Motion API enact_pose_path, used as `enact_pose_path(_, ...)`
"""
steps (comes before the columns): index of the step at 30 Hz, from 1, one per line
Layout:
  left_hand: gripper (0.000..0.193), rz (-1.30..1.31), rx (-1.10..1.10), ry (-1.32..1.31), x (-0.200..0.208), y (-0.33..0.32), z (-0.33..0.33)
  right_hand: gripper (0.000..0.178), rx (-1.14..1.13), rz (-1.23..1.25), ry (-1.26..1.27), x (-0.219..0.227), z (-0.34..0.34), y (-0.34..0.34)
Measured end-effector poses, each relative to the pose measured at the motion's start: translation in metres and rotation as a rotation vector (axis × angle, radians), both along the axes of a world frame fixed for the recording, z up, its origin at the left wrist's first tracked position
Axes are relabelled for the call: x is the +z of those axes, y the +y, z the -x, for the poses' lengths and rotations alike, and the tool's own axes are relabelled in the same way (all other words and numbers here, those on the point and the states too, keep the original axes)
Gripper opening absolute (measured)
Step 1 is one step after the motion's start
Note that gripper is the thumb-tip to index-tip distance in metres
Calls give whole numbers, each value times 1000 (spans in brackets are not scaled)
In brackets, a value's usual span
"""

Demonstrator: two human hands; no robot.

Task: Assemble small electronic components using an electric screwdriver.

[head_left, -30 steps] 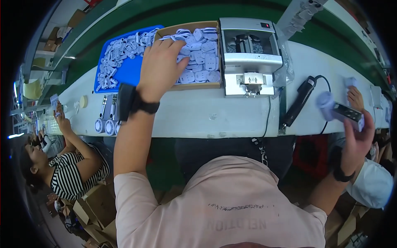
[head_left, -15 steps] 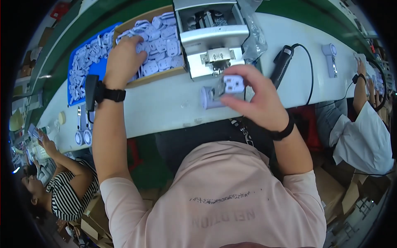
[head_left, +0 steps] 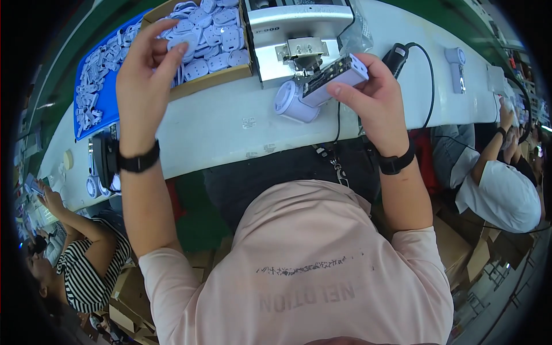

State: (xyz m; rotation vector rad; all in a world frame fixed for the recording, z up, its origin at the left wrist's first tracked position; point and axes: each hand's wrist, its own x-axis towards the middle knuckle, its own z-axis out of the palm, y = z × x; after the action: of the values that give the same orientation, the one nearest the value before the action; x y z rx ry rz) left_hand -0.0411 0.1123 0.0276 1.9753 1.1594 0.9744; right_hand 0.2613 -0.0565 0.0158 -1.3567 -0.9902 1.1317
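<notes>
My right hand (head_left: 379,95) grips the handle of a pale lilac plastic device (head_left: 299,103). Its round, drum-shaped head points left, and the handle's upper side shows a dark inside with small parts along it. My left hand (head_left: 146,72) is at the near left edge of a cardboard box (head_left: 213,80). Thumb and fingers are closed around a pale rounded plastic cover (head_left: 185,45), lifted just over the many similar covers (head_left: 230,37) heaped in the box.
Left of the box, a blue tray (head_left: 109,95) holds small pale parts. A silver metal machine (head_left: 299,34) stands behind the device. To the right lie a black corded electric screwdriver (head_left: 395,59) and another pale device (head_left: 457,69). Co-workers sit at both sides.
My left hand has drawn back toward me from the heap with a cover. The right hand has tilted and raised the device, turning its open handle into view. The head view has shifted slightly.
</notes>
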Motion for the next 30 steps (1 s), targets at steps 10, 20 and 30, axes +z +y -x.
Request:
enact_pose_path(10,40,248,-411,-234,15,-100,-40,43,357,-197,-560,34,33,-2)
enact_pose_path(20,43,-5,-522,-180,13,-99,-65,48,398,-163,-450,30,18,-4)
enact_pose_path(30,42,-211,-543,-79,14,-105,-76,38,-354,569,-848,-22,-107,-2)
